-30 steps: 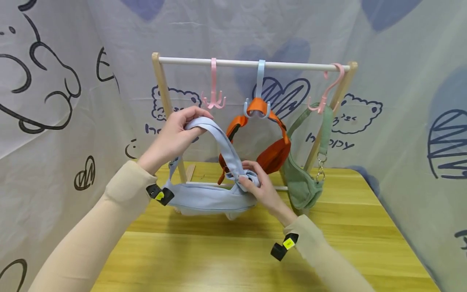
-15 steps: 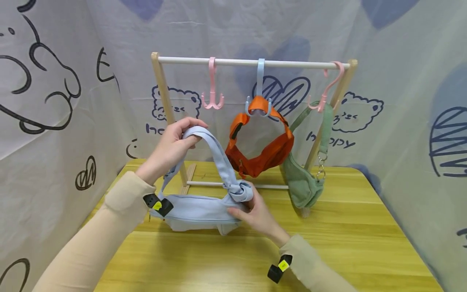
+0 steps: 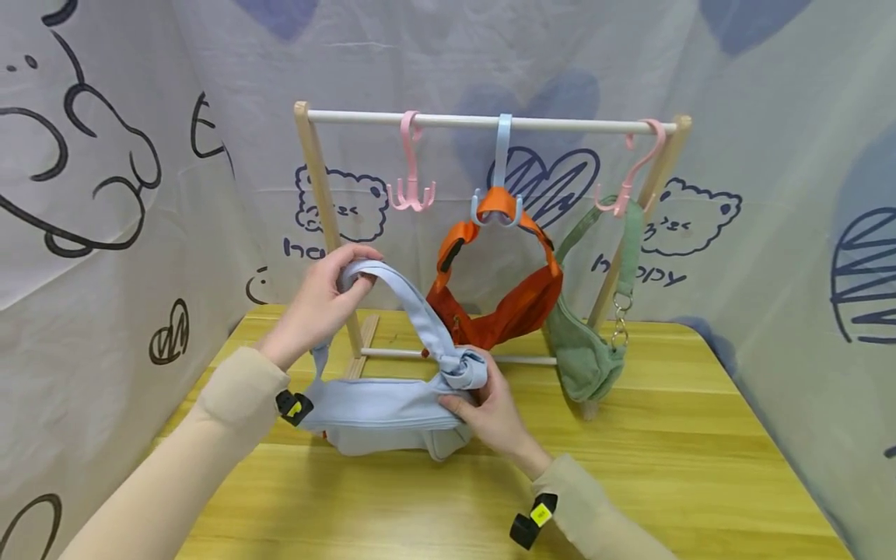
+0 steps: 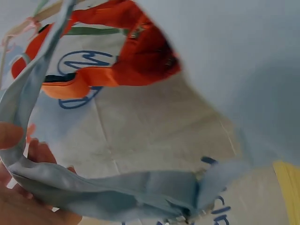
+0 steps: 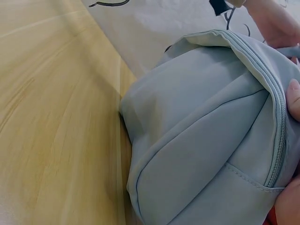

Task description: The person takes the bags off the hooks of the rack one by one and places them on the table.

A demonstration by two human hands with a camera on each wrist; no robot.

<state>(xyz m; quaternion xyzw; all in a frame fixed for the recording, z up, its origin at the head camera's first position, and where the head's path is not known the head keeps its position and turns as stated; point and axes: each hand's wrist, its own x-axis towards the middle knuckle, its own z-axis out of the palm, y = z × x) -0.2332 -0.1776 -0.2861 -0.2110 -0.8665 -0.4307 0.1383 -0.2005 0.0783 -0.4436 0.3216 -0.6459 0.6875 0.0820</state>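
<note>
A light blue shoulder bag (image 3: 378,406) hangs low over the table, its strap looping upward. My left hand (image 3: 318,303) grips the top of that strap (image 3: 413,303); in the left wrist view the fingers curl round the cloth. At the bag's right end, just below the knot (image 3: 462,369), my right hand (image 3: 500,416) pinches the fabric, thumb in front. The right wrist view shows the bag's zipped side (image 5: 206,136) close up, with the right thumb (image 5: 294,103) on it. Behind, an orange bag (image 3: 500,311) hangs from a blue hook (image 3: 502,152).
A wooden rack with a white rail (image 3: 455,120) stands at the back of the table (image 3: 672,467). On it hang a pink multi-prong hook (image 3: 411,171) at left and another pink hook (image 3: 633,171) at right, which bears a green bag (image 3: 584,354). Printed cloth surrounds the table.
Both hands have lowered the light blue bag and brought it nearer. The right hand has shifted from over the knot to below it. The orange bag shows more, and the left pink hook has turned.
</note>
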